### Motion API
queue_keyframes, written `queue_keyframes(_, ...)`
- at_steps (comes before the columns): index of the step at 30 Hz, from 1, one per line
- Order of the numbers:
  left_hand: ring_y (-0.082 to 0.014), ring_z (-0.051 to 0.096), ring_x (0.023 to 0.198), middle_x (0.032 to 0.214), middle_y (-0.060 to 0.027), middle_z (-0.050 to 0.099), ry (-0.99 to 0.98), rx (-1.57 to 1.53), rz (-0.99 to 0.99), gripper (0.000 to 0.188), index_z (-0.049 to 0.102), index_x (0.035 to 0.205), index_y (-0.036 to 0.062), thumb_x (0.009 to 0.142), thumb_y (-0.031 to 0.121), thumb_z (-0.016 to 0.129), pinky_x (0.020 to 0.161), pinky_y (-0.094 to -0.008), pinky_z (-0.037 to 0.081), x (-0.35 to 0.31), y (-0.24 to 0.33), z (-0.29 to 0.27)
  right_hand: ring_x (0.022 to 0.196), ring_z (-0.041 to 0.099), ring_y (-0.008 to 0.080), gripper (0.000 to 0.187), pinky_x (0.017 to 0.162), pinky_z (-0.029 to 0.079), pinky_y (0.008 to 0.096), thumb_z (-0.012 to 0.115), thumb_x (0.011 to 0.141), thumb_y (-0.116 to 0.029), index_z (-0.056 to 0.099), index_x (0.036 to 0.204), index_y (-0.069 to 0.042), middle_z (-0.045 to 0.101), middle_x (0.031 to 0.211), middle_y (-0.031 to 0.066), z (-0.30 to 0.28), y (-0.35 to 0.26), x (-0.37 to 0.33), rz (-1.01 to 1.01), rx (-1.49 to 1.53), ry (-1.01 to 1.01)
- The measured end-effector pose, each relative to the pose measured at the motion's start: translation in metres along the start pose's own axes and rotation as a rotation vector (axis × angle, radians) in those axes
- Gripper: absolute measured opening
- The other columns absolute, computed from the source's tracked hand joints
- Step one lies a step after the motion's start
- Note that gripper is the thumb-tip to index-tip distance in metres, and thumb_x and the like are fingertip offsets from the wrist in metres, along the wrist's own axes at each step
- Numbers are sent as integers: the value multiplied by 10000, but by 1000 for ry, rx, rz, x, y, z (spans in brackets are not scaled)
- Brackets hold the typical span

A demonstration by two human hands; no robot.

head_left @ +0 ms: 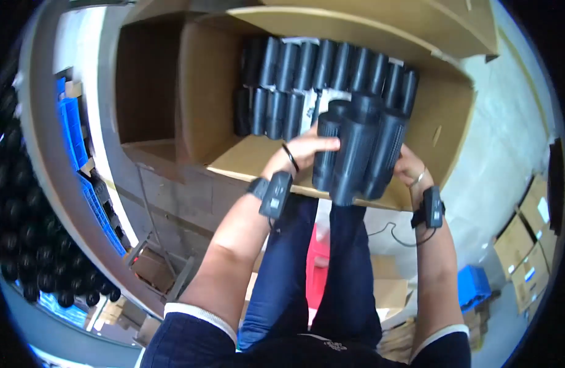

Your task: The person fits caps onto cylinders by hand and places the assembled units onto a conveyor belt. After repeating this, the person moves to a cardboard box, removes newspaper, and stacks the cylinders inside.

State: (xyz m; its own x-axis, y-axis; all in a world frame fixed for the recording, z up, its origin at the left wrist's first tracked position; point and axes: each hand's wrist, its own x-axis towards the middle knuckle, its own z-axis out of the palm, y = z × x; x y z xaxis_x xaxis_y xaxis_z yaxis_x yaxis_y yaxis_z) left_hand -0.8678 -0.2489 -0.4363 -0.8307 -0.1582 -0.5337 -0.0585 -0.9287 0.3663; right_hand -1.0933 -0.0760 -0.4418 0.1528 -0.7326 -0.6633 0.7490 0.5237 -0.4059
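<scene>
Pressed between my two hands is a bunch of several black cylinders (357,150) with finely ribbed upper ends. My left hand (304,151) grips the bunch from the left, its thumb laid across a cylinder. On the opposite side my right hand (410,167) clasps it, with the fingers mostly hidden behind. The bunch is over the near side of an open cardboard box (218,80). Inside the box, rows of similar black cylinders (286,64) stand side by side; the held bunch hides part of the nearer row.
Raised box flaps (386,24) surround the opening. At the far left, a curved table edge (49,184) runs past many round black pieces (34,245). Blue crates (73,132) lie beyond it. Cardboard boxes (525,251) and a blue bin (474,287) are at right.
</scene>
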Motion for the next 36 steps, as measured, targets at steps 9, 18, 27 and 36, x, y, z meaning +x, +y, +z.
queue_keyframes(9, -223, 595, 1058, 1162, -114, 607, 73, -263, 39, 421, 520, 1234, 11, 853, 130, 652, 937, -382, 474, -238, 15, 142, 1154, 510, 200, 1059, 945, 452, 359, 867, 570, -146, 241, 1423, -101, 473, 1303, 49, 216, -45, -157, 175, -84, -201)
queue_keyframes(18, -274, 531, 1157, 1277, -133, 516, 214, -448, 333, 556, 396, 1341, 61, 858, 158, 655, 974, -442, 442, -494, -12, 241, 1173, 492, 196, 983, 1011, 386, 376, 849, 616, -157, 271, 1408, -95, 492, 1278, 39, 415, -9, -250, 478, -204, -473)
queue_keyframes(27, -267, 570, 1093, 1219, -138, 564, 274, -618, 794, 444, 471, 1263, 13, 875, 161, 628, 930, -433, 475, -681, -63, 168, 1232, 443, 241, 839, 1045, 360, 388, 719, 726, -43, 256, 1424, -86, 451, 1329, 100, 627, 102, -217, 673, -403, -660)
queue_keyframes(36, -310, 508, 1175, 1284, -146, 524, 480, -619, 1037, 579, 444, 1303, 22, 863, 355, 623, 1019, -488, 384, -882, -110, 34, 1278, 391, 237, 806, 1081, 296, 406, 665, 809, -29, 203, 1456, -162, 382, 1405, 96, 817, 289, -139, 820, -559, -856)
